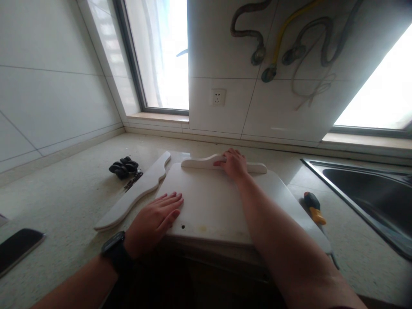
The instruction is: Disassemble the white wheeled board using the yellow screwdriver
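A flat white board (209, 197) with rounded far corners lies on the counter in front of me. My left hand (157, 214) rests flat on its left edge, fingers stretched out, by a small dark hole. At the board's far edge stands a narrow white piece with a wavy top (196, 163). My right hand (233, 163) is closed over the middle of that piece, thumb on the near side. Left of the board lies a longer white panel with a wavy edge (138, 193). A black watch sits on my left wrist.
Black wheel-like parts (124, 166) and a small pile of screws (133, 180) lie at the left. A phone (19, 249) is at the far left. Right of the board are a screwdriver (314, 208) and a metal sink (363, 201). The tiled wall (222, 120) rises behind.
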Available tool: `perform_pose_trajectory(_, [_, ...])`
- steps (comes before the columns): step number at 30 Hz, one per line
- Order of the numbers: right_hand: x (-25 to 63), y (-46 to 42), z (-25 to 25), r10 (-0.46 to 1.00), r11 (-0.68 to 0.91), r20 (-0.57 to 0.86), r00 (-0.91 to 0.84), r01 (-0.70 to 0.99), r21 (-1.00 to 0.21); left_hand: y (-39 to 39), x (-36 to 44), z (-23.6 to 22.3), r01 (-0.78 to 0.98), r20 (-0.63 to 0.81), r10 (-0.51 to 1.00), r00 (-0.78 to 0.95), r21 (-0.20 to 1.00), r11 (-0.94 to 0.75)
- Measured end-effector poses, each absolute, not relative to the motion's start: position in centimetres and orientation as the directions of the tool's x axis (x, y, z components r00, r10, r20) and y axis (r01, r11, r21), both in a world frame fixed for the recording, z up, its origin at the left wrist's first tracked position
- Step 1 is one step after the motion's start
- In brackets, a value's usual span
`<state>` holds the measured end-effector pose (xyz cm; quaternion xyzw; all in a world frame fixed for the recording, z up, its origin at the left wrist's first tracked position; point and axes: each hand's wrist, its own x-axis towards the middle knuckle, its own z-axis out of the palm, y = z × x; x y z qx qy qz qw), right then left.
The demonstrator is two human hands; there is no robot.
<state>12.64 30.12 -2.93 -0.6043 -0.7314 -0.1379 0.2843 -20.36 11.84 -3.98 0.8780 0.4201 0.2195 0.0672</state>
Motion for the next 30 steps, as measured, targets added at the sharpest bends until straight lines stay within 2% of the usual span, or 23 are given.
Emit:
perform_pose_trajectory(17, [12.9, 29.9, -1.3, 0.771, 0.211, 0.635, -0.045, 0.959, -0.188, 11.7, -20.3, -3.9, 0.712, 0.32, 0.771, 0.551, 0.302, -0.634])
perform_pose_trajectory(25, [12.7, 30.3, -1.6, 0.827, 0.213, 0.56, -0.048, 0.949, -0.233, 11.8, -20.3, -4.0, 0.716, 0.32, 0.772, 0.549, 0.296, -0.632])
perform_pose_trajectory(27, [13.2, 29.9, -1.5, 0.849, 0.174, 0.529, -0.006, 0.948, -0.267, 11.8, -20.4, -4.1, 0.712, 0.326, 0.765, 0.556, 0.288, -0.641])
perform_pose_trajectory(30, [15.0, 29.2, -1.1, 0.882, 0.02, 0.449, 0.142, 0.942, -0.336, 11.9, -20.5, -4.2, 0.715, 0.328, 0.766, 0.553, 0.285, -0.638])
